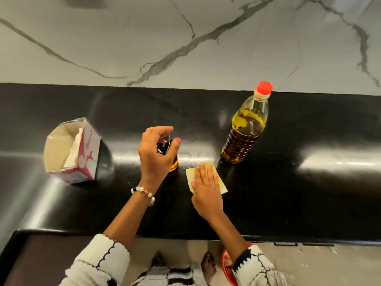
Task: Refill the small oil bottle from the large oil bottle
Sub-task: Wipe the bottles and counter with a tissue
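Note:
The large oil bottle (245, 124) stands upright on the black counter (288, 193) at the right, red cap on, holding yellow oil. The small oil bottle (165, 148), dark-topped with amber oil showing low down, stands at the centre; my left hand (155, 153) grips its top from above. Just right of it, my right hand (206, 186) lies flat, fingers together, pressing a pale yellow tissue (221, 186) onto the counter. The small bottle's body is mostly hidden by my left hand.
An open pink-and-white tissue box (72, 151) sits on the counter at the left. A marble wall (185, 38) rises behind the counter. Below the counter's front edge are the floor, my feet and a red object (227, 269).

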The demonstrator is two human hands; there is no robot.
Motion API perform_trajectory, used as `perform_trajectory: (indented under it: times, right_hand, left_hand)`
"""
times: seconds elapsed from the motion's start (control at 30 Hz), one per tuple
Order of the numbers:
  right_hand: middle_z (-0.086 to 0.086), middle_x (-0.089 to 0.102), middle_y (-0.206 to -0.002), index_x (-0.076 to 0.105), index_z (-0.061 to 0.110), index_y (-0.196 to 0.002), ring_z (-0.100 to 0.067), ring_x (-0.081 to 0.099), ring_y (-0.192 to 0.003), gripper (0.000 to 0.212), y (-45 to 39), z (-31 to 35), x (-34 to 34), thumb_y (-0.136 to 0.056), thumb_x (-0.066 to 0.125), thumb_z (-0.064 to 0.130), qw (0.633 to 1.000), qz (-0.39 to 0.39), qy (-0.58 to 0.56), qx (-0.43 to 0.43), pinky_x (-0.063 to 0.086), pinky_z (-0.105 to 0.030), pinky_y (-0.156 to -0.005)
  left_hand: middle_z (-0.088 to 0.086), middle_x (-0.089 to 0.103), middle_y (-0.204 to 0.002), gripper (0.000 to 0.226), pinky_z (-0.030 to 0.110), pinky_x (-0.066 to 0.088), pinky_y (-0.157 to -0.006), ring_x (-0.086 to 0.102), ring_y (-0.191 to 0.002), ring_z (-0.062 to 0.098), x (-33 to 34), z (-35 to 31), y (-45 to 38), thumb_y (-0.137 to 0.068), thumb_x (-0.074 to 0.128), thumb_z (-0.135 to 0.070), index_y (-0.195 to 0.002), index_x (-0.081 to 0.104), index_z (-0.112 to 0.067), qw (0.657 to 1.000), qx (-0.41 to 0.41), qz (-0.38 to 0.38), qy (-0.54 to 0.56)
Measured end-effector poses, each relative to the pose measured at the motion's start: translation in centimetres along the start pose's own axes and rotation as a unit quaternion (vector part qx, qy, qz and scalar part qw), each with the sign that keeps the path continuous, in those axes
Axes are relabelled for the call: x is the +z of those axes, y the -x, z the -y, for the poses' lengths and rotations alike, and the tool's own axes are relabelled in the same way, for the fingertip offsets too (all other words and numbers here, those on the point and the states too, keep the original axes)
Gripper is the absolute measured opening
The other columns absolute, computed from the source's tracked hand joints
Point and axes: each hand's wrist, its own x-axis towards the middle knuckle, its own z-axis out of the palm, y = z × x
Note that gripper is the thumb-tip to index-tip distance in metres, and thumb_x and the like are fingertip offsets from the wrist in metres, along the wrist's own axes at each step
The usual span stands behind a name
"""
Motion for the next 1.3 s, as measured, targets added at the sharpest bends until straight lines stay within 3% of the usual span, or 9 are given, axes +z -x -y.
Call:
perform_trajectory:
  times: [0.17,0.37,0.47,0.53,0.63,0.7,0.93,1.07,1.3]
  right_hand:
    - [-0.006,-0.004,-0.161,0.004,0.010,-0.153,-0.020,-0.013,-0.147,0.056,-1.3,-0.1,-0.3,-0.103,0.026,0.023,0.999,0.027,-0.018,-0.021,-0.011,-0.030,-0.115]
    - [-0.003,-0.004,-0.161,0.005,0.013,-0.152,-0.012,-0.020,-0.141,0.055,-2.0,0.6,-0.4,-0.103,0.028,0.022,0.999,0.020,-0.026,-0.036,-0.013,-0.028,-0.113]
    - [-0.002,-0.002,-0.161,0.007,0.013,-0.152,-0.015,-0.015,-0.145,0.054,-2.3,0.6,-0.3,-0.103,0.028,0.022,0.998,0.020,-0.030,-0.041,-0.013,-0.028,-0.114]
    - [-0.002,-0.001,-0.161,0.007,0.013,-0.152,-0.015,-0.014,-0.146,0.053,-2.8,0.4,-0.3,-0.104,0.027,0.022,0.998,0.024,-0.029,-0.043,-0.013,-0.028,-0.114]
    - [0.000,-0.001,-0.161,0.008,0.015,-0.152,-0.012,-0.014,-0.144,0.053,-3.1,0.2,-0.3,-0.104,0.027,0.023,0.998,0.031,-0.031,-0.033,-0.011,-0.029,-0.115]
    - [0.001,-0.001,-0.161,0.008,0.015,-0.153,-0.014,-0.013,-0.146,0.053,-3.3,0.4,-0.4,-0.104,0.028,0.022,0.999,0.031,-0.034,-0.029,-0.009,-0.030,-0.116]
    - [0.000,0.001,-0.161,0.008,0.015,-0.153,-0.015,-0.011,-0.147,0.054,-3.2,0.6,-0.2,-0.103,0.029,0.021,0.999,0.018,-0.024,-0.032,-0.006,-0.033,-0.118]
    - [0.000,0.001,-0.161,0.008,0.015,-0.152,-0.016,-0.011,-0.147,0.054,-3.3,0.8,-0.2,-0.103,0.029,0.021,0.999,0.018,-0.020,-0.036,-0.006,-0.034,-0.119]
    - [-0.001,0.000,-0.161,0.008,0.014,-0.152,-0.017,-0.010,-0.147,0.053,-3.4,0.6,-0.5,-0.103,0.027,0.022,0.999,0.019,-0.008,-0.035,-0.007,-0.033,-0.117]
  left_hand:
    - [0.004,0.064,-0.099,0.016,0.036,0.056,-0.076,0.064,-0.088,0.014,-1.7,1.5,0.0,-0.083,0.070,-0.010,-0.099,0.069,-0.006,0.998,-0.008,0.047,0.030]
    - [0.009,0.066,-0.095,0.021,0.030,0.053,-0.075,0.065,-0.086,0.020,-3.6,1.2,-1.4,-0.082,0.070,0.001,-0.101,0.067,-0.005,0.987,-0.090,0.027,0.132]
    - [0.003,0.066,-0.100,0.021,0.028,0.052,-0.072,0.064,-0.091,0.018,-4.6,1.5,-2.1,-0.083,0.071,-0.007,-0.103,0.067,-0.014,0.991,-0.093,-0.019,0.098]
    - [-0.004,0.066,-0.105,0.025,0.024,0.051,-0.072,0.063,-0.097,0.013,-5.1,2.2,-2.4,-0.083,0.073,-0.017,-0.107,0.066,-0.021,0.988,-0.139,-0.040,0.061]
    - [-0.008,0.067,-0.104,0.032,0.025,0.054,-0.076,0.063,-0.096,0.007,-5.4,3.2,-1.5,-0.082,0.074,-0.029,-0.112,0.065,-0.022,0.968,-0.248,-0.013,0.047]
    - [-0.009,0.069,-0.100,0.032,0.030,0.056,-0.081,0.064,-0.093,0.007,-5.4,3.5,-0.9,-0.081,0.075,-0.029,-0.111,0.067,-0.020,0.961,-0.270,0.019,0.049]
    - [-0.009,0.070,-0.098,0.028,0.019,0.050,-0.070,0.065,-0.091,0.009,-4.6,3.0,-1.4,-0.080,0.076,-0.022,-0.107,0.069,-0.022,0.969,-0.242,0.034,0.040]
    - [-0.008,0.067,-0.101,0.026,0.020,0.049,-0.069,0.062,-0.092,0.007,-4.7,3.0,-2.0,-0.078,0.077,-0.023,-0.103,0.070,-0.025,0.983,-0.178,0.052,0.002]
    - [0.000,0.068,-0.094,0.028,0.005,0.041,-0.073,0.061,-0.080,0.007,-4.7,2.9,-3.0,-0.073,0.080,-0.011,-0.100,0.072,-0.012,0.993,-0.055,0.088,-0.062]
